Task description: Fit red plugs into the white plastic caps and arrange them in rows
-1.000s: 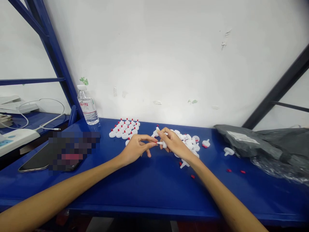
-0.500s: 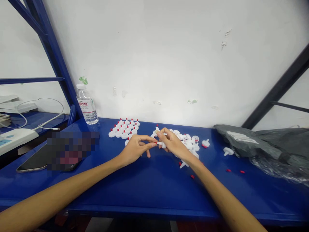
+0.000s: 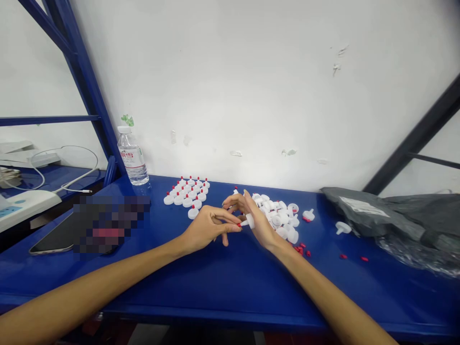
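Observation:
Above the middle of the blue table, my left hand (image 3: 204, 230) pinches a small red tip cap (image 3: 239, 224) between thumb and fingertips. The red cap sits at the narrow end of a white nozzle cap (image 3: 250, 221), which lies sideways with its round base against my right palm. My right hand (image 3: 261, 224) is open, its fingers stretched out and not wrapped round the nozzle cap. Left of the hands stand rows of upright white nozzle caps (image 3: 187, 202) with red tips. Behind my right hand lies a loose pile of white nozzle caps (image 3: 283, 216).
Several loose red tip caps (image 3: 302, 248) lie near my right forearm. A water bottle (image 3: 132, 158) stands at the back left, with a phone (image 3: 53, 235) and a power strip (image 3: 21, 206) in front. Grey plastic bags (image 3: 395, 215) cover the right side.
My right hand has loosened its grip on the white nozzle cap and opened, its palm now against the base. My left hand keeps its pinch on the red tip cap and shifts slightly right.

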The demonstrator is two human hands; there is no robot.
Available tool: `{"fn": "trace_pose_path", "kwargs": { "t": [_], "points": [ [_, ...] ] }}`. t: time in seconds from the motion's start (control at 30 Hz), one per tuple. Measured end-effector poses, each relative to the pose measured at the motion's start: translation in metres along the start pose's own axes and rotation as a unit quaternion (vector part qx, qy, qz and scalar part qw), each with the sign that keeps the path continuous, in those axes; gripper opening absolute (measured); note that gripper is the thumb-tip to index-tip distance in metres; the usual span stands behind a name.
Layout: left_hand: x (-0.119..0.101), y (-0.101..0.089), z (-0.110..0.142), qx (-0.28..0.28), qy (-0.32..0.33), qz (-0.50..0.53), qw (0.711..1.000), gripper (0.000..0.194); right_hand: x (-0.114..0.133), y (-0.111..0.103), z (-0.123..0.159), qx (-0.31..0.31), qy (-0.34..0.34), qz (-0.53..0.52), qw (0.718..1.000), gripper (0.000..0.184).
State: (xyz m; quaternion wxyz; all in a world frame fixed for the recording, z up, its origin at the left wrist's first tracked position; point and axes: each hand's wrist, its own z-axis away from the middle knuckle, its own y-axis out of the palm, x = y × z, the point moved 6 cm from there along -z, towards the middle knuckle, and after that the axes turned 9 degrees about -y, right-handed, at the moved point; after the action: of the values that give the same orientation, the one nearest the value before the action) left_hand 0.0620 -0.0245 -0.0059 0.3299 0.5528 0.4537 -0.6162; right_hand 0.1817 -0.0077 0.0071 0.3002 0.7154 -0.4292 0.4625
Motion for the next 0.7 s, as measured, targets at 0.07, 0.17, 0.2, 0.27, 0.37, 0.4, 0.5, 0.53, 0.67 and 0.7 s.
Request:
{"fn": "trace_pose_path", "kwargs": {
  "t": [0.07, 0.17, 0.2, 0.27, 0.37, 0.4, 0.5, 0.53, 0.67, 0.7],
  "points": [
    [-0.001, 0.001, 0.001, 0.001, 0.003, 0.008, 1.000, 0.026, 0.001, 0.004, 0.001, 0.014, 0.012, -0.040, 0.999, 0.065],
    [-0.002, 0.002, 0.001, 0.007, 0.006, 0.020, 1.000, 0.024, 0.000, 0.009, 0.004, 0.035, 0.036, -0.091, 0.995, 0.069],
    [-0.002, 0.003, 0.001, 0.011, 0.007, 0.025, 1.000, 0.024, 0.000, 0.011, 0.006, 0.042, 0.044, -0.108, 0.992, 0.069],
    [-0.003, 0.004, 0.001, 0.017, 0.010, 0.034, 0.999, 0.028, 0.000, 0.015, 0.008, 0.057, 0.062, -0.135, 0.987, 0.069],
    [-0.003, 0.005, 0.001, 0.022, 0.012, 0.044, 0.999, 0.034, 0.001, 0.020, 0.011, 0.066, 0.081, -0.143, 0.984, 0.069],
    [-0.003, 0.005, 0.001, 0.022, 0.009, 0.047, 0.999, 0.033, 0.001, 0.021, 0.011, 0.067, 0.087, -0.139, 0.984, 0.069],
    [-0.001, 0.006, 0.002, 0.020, -0.004, 0.050, 0.999, 0.032, 0.000, 0.024, 0.012, 0.070, 0.104, -0.134, 0.983, 0.069],
    [0.000, 0.007, 0.002, 0.021, -0.007, 0.050, 0.998, 0.031, -0.001, 0.025, 0.013, 0.071, 0.105, -0.137, 0.982, 0.069],
    [0.001, 0.010, 0.004, 0.030, -0.011, 0.053, 0.998, 0.026, -0.004, 0.028, 0.014, 0.078, 0.099, -0.163, 0.979, 0.068],
    [0.001, 0.011, 0.005, 0.032, -0.013, 0.058, 0.998, 0.026, -0.005, 0.029, 0.015, 0.083, 0.103, -0.169, 0.977, 0.068]
  ]
}}
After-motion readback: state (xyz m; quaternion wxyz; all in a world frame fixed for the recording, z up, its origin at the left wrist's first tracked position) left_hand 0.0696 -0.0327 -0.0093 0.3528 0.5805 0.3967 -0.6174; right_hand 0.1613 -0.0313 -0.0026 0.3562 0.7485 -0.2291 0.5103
